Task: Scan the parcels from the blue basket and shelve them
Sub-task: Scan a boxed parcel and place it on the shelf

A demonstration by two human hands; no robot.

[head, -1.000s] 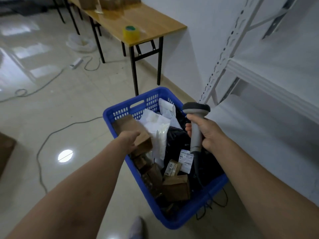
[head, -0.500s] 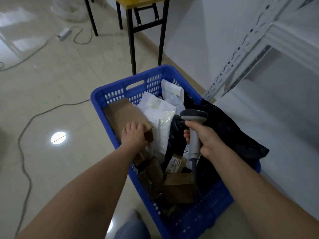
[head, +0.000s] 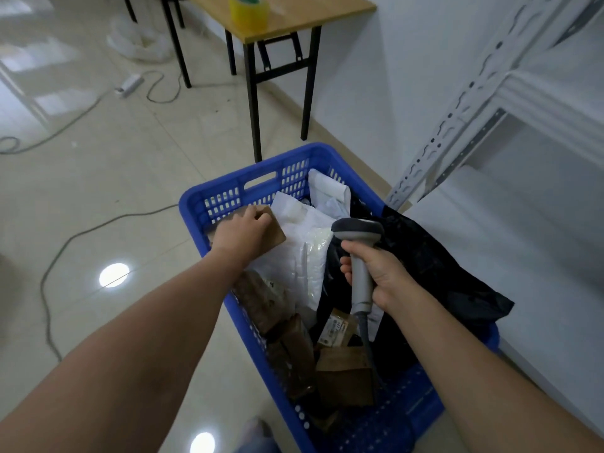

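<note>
The flat brown cardboard parcel [head: 277,236] lies at the far left of the blue basket [head: 261,173], propped on a white poly mailer [head: 300,256]. The left hand [head: 240,235] lies on top of it with fingers curled over its far edge, gripping it; the parcel has not been lifted out of the basket. The right hand [head: 380,273] is wrapped around the grip of a grey barcode scanner [head: 358,230], whose head points away over the basket contents, not at this parcel.

The basket stands on the floor and is heavily loaded: a black poly bag [head: 441,266] spills over its right rim, and several small brown boxes [head: 343,377] sit at the near end, one showing a label.

White metal shelving [head: 457,119] stands just right of the basket; none of the parcels in view is on it.

Assessment: the task is at an early stage, with one parcel being picked. Scanning and shelving remain for it and all the others.

Farther off stands a wooden bench [head: 304,14] carrying a tape roll [head: 249,9].
</note>
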